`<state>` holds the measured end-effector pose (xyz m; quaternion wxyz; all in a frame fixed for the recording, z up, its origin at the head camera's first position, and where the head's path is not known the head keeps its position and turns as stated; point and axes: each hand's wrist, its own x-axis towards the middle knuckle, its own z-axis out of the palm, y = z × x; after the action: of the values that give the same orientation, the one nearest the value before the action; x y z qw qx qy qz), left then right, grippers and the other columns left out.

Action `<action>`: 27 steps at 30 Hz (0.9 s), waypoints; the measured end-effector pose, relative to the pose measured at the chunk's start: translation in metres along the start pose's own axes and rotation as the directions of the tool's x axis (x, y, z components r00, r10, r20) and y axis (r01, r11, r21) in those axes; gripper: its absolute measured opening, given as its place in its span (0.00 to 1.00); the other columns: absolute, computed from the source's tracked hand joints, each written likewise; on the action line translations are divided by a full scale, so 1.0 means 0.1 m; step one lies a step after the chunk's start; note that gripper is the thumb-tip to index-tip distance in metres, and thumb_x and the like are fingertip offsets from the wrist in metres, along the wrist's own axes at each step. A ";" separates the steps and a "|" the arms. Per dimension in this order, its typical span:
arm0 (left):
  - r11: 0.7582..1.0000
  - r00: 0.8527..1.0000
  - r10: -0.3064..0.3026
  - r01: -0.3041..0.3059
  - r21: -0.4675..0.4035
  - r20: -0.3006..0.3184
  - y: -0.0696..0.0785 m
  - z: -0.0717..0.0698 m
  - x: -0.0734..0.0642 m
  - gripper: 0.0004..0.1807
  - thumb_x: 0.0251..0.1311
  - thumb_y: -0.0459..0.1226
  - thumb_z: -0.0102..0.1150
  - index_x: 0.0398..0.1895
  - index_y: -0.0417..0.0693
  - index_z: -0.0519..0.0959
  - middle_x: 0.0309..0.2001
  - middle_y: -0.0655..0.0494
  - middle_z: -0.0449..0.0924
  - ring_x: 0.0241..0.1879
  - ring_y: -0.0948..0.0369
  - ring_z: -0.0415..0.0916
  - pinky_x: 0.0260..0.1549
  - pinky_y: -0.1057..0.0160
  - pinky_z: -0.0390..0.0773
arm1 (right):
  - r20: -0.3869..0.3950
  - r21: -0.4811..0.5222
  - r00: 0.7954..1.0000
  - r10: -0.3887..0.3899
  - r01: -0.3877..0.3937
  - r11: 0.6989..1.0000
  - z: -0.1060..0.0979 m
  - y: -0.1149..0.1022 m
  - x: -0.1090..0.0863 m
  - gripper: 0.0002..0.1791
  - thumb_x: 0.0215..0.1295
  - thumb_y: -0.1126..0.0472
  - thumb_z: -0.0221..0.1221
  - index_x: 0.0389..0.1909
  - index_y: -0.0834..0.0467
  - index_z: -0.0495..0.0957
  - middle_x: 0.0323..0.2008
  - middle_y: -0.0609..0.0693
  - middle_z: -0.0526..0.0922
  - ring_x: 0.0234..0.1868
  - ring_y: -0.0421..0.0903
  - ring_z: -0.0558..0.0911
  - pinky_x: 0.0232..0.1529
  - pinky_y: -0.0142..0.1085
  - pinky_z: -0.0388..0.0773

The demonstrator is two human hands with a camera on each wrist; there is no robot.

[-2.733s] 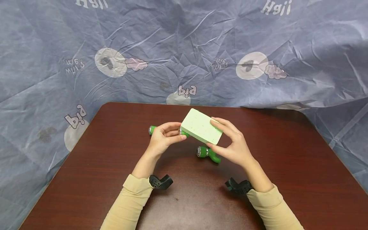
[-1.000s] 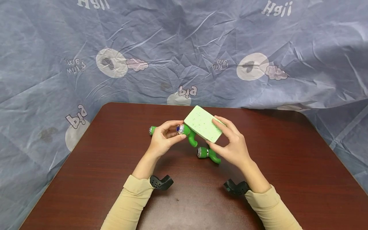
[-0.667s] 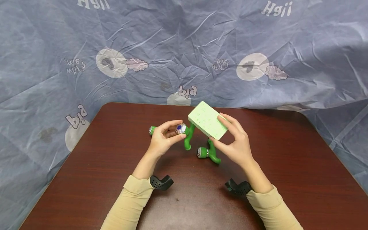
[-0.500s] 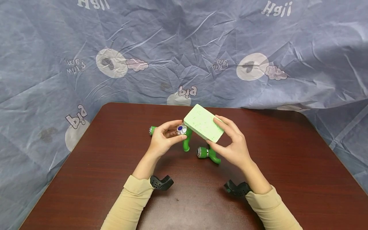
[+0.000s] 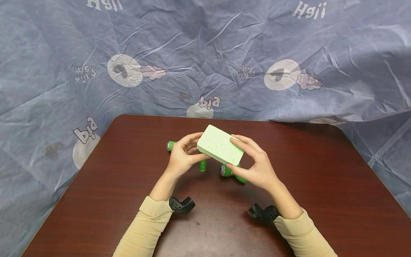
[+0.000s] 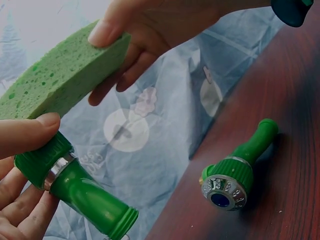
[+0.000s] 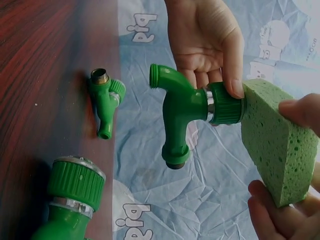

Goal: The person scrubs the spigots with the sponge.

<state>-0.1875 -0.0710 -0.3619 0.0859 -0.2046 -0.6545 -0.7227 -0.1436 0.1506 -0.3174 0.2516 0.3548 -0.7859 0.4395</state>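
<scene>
My left hand (image 5: 181, 157) grips a green plastic faucet (image 7: 180, 110) by its ribbed knob, thumb on the near side. The faucet hangs above the table, its threaded spout (image 6: 122, 222) turned toward the lower right in the left wrist view. In my right hand (image 5: 258, 167) is a pale green speckled sponge (image 5: 219, 145), pinched at one end between thumb and fingers. The sponge's other end lies against the end of the knob, next to my left thumb. From the head view the sponge covers the knob, and only the faucet's lower pipe shows beneath it.
A second green faucet (image 5: 226, 170) lies on the dark red wooden table (image 5: 205, 228) below the right hand; its knob has a silver and blue cap. Another faucet (image 7: 105, 102) lies farther left, mostly behind the left hand. A blue-grey printed cloth (image 5: 205, 64) hangs behind.
The sponge shifted up and right, baring the knob's blue cap, then came back down and left over it. The held faucet has turned, its pipe now pointing downward. Both hands keep their hold.
</scene>
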 end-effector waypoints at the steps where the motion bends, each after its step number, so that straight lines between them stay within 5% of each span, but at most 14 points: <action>1: 1.000 1.000 0.001 -0.001 0.002 -0.001 0.00 0.00 0.00 0.33 0.38 0.20 0.71 0.55 0.34 0.74 0.46 0.39 0.80 0.45 0.57 0.79 0.48 0.58 0.78 | -0.009 -0.015 1.000 0.004 -0.004 1.000 0.00 0.00 0.00 0.34 0.36 0.76 0.71 0.52 0.70 0.74 0.52 0.66 0.74 0.53 0.56 0.74 0.55 0.28 0.67; 7: 1.000 1.000 -0.007 0.007 0.013 -0.013 0.01 0.00 0.00 0.34 0.38 0.21 0.71 0.55 0.33 0.74 0.45 0.39 0.80 0.46 0.54 0.79 0.49 0.59 0.77 | -0.109 -0.073 0.993 0.038 -0.046 0.996 -0.03 0.00 0.02 0.34 0.34 0.79 0.71 0.51 0.72 0.74 0.51 0.67 0.74 0.52 0.59 0.74 0.54 0.26 0.67; 14: 0.999 1.000 -0.023 0.023 0.049 -0.006 0.01 0.02 -0.01 0.34 0.37 0.22 0.73 0.54 0.37 0.76 0.45 0.43 0.81 0.44 0.57 0.79 0.46 0.59 0.78 | -0.015 -0.018 1.000 0.013 -0.013 1.000 0.00 -0.01 0.01 0.34 0.36 0.77 0.71 0.51 0.71 0.74 0.52 0.66 0.74 0.53 0.56 0.75 0.55 0.27 0.68; 21: 1.000 0.999 -0.014 0.014 -0.003 -0.029 0.01 0.01 0.00 0.32 0.39 0.20 0.70 0.54 0.34 0.75 0.46 0.35 0.79 0.44 0.60 0.79 0.47 0.60 0.78 | -0.109 -0.117 0.991 0.073 -0.086 0.989 -0.06 0.03 0.03 0.33 0.36 0.78 0.70 0.51 0.71 0.75 0.51 0.65 0.75 0.52 0.60 0.74 0.52 0.24 0.66; 27: 0.999 0.997 -0.007 0.003 -0.046 -0.076 0.03 0.00 0.02 0.30 0.38 0.19 0.69 0.52 0.31 0.76 0.46 0.35 0.79 0.42 0.60 0.80 0.45 0.59 0.79 | -0.074 -0.135 0.989 0.126 -0.136 0.982 -0.13 0.08 0.01 0.32 0.38 0.77 0.71 0.51 0.70 0.76 0.52 0.63 0.75 0.51 0.58 0.75 0.50 0.24 0.67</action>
<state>-0.1880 -0.0710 -0.3582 0.1041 -0.1773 -0.6346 -0.7450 -0.1496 0.1641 -0.3141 0.2720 0.2692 -0.8278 0.4102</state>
